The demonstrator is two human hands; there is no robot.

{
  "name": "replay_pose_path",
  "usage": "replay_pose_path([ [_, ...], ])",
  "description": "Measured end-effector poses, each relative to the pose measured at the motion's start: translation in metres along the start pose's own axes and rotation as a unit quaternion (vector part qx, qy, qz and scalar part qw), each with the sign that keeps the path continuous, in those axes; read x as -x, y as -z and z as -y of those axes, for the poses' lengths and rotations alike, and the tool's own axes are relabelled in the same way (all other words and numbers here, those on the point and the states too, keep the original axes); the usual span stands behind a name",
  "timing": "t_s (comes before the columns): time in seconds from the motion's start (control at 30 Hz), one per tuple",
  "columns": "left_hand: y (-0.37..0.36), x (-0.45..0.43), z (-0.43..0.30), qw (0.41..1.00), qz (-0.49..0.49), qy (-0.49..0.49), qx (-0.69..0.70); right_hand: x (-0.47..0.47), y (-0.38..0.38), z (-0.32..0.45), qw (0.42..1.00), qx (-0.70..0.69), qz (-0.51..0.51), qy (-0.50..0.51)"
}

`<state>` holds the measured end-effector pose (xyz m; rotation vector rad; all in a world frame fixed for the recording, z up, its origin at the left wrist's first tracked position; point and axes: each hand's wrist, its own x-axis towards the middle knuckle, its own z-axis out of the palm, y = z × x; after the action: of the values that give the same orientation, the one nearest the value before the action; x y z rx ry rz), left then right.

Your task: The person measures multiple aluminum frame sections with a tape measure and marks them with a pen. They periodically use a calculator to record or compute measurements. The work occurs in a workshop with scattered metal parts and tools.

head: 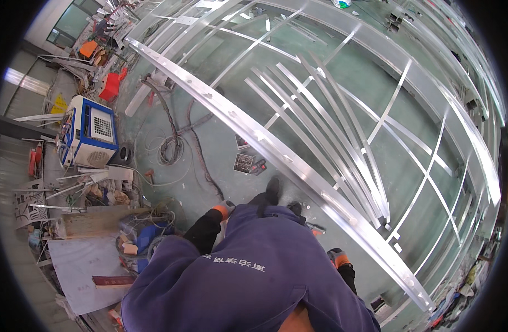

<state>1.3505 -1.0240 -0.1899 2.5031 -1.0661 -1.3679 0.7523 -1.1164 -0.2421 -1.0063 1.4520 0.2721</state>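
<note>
My left hand, in a grey glove with an orange cuff, hangs beside my left hip. Its fingers are mostly hidden. Low on my right side is my right hand, gloved the same way; a bit of red shows by its fingers, but I cannot tell whether it holds anything. A long, bright aluminium profile runs diagonally before me, its near end past my right hand. Just ahead of that hand, a grey and orange tool shows beside my apron. Several loose metal bars fan out beyond the profile, over a metal frame.
Ahead on the green floor are a tray of screws, a red and black cordless tool and a coiled hose. To the left stand a blue and white machine, a red box and piled scrap. A person is far off.
</note>
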Motion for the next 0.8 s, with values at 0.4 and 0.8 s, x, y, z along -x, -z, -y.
replay_pose_path([
  [0.4, 0.037, -0.061, 0.000, 0.982, 0.041, -0.100, -0.157, 0.025, -0.062, -0.065, 0.980, -0.181, -0.078, -0.036],
  [0.8, 0.121, -0.148, -0.017, 0.975, 0.124, -0.120, -0.141, 0.068, -0.233, -0.004, 0.983, -0.124, -0.101, -0.085],
])
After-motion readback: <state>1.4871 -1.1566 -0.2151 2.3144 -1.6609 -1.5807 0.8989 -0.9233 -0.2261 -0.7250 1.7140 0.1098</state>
